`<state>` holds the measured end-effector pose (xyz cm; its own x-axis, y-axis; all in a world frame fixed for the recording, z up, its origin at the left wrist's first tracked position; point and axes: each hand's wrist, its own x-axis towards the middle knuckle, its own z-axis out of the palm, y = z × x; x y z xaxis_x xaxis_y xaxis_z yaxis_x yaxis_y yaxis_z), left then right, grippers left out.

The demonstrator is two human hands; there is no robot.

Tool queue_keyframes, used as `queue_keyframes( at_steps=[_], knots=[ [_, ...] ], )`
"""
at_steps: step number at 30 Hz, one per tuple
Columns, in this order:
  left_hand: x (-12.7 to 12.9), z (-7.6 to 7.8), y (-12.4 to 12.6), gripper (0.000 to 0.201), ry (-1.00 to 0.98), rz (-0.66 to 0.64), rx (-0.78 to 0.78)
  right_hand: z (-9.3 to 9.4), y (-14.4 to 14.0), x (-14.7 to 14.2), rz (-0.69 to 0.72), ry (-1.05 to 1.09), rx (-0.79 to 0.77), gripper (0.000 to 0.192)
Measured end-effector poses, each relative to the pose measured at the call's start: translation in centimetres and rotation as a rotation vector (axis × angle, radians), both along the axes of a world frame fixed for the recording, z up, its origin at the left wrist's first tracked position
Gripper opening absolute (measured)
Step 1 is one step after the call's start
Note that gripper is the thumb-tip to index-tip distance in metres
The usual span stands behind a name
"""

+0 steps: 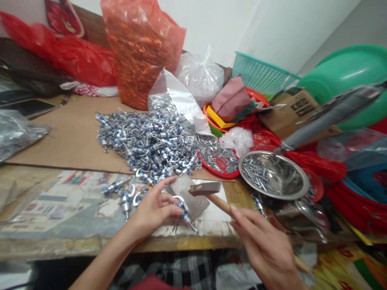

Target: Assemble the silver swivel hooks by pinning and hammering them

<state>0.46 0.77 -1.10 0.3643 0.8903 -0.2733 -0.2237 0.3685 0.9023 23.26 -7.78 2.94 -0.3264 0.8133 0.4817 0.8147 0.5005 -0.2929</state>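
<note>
At the far left a grey bag lies on the table, with red bags behind it. A sheet of cardboard covers the middle, and on it sits a big heap of silver and blue clasps; a few stray clasps lie on the printed paper nearer the edge. Behind the heap stands a tall orange bag. The left hand pinches one clasp between thumb and fingertips, holding it down on a small metal block near the table's front edge. Just right of it, the right hand is wrapped around the wooden handle of a hammer, whose head hovers just above the block and clasp; it may be touching, but the view is blurred there. Further right sit a red tray of small metal parts and a steel bowl of pins. A green basket and green basin fill the back right.
</note>
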Motion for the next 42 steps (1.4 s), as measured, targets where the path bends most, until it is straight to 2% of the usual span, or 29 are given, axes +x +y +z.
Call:
queue_keyframes(
  at_steps=[2, 5, 8, 10, 12, 14, 16, 19, 20, 23, 27, 32, 35, 38, 40, 42],
  knots=[
    [0.0, 0.0, 0.1, 0.077, 0.009, 0.000, 0.011, -0.2, -0.3, -0.2, 0.014, -0.050, 0.012, 0.053],
    [0.1, 0.1, 0.1, 0.076, 0.019, 0.009, 0.021, -0.9, 0.2, -0.4, 0.024, -0.091, -0.112, 0.048],
    [0.1, 0.0, -0.4, 0.072, 0.041, 0.039, 0.032, -2.0, 1.9, 0.1, -0.122, 0.071, -0.207, 0.039],
    [-0.1, -0.3, -1.0, 0.054, 0.117, 0.087, 0.087, -3.2, 3.2, 0.9, -0.234, 0.168, -0.299, 0.039],
    [-0.4, -0.8, -1.8, 0.024, 0.247, 0.148, 0.192, -4.3, 4.4, 1.8, -0.276, 0.193, -0.412, 0.038],
    [-0.7, -1.5, -2.6, 0.009, 0.385, 0.242, 0.353, -5.0, 5.8, 2.5, -0.250, 0.161, -0.449, 0.033],
    [-0.9, -2.0, -3.0, 0.006, 0.474, 0.354, 0.563, -4.8, 7.8, 2.7, -0.230, 0.092, -0.350, 0.031],
    [-0.9, -2.5, -3.2, 0.006, 0.517, 0.421, 0.813, -3.3, 12.2, 2.6, -0.377, -0.154, -0.198, 0.032],
    [-0.8, -2.5, -3.3, 0.007, 0.527, 0.424, 0.867, -2.8, 13.9, 2.6, -0.451, -0.268, -0.223, 0.034],
    [-0.7, -2.7, -3.6, 0.010, 0.549, 0.419, 0.979, -2.3, 18.1, 2.4, -0.538, -0.396, -0.333, 0.029],
    [-0.6, -3.3, -4.3, 0.014, 0.570, 0.404, 1.069, -3.3, 20.3, 2.3, -0.540, -0.439, -0.389, 0.025],
    [-0.5, -3.8, -4.7, 0.017, 0.611, 0.405, 1.148, -3.3, 20.1, 2.5, -0.459, -0.377, -0.327, 0.025],
    [-0.4, -3.7, -4.7, 0.017, 0.634, 0.421, 1.183, -2.5, 18.0, 1.9, -0.400, -0.288, -0.254, 0.025],
    [-0.5, -3.5, -4.7, 0.018, 0.649, 0.410, 1.178, -2.8, 12.9, 0.7, -0.311, -0.134, -0.160, 0.023],
    [-0.5, -3.6, -4.7, 0.019, 0.643, 0.414, 1.169, -4.1, 8.6, 0.0, -0.170, 0.197, -0.025, 0.017],
    [-0.5, -3.8, -4.8, 0.020, 0.641, 0.429, 1.153, -5.9, 4.7, -0.4, -0.057, 0.331, 0.090, 0.012]
  ],
)
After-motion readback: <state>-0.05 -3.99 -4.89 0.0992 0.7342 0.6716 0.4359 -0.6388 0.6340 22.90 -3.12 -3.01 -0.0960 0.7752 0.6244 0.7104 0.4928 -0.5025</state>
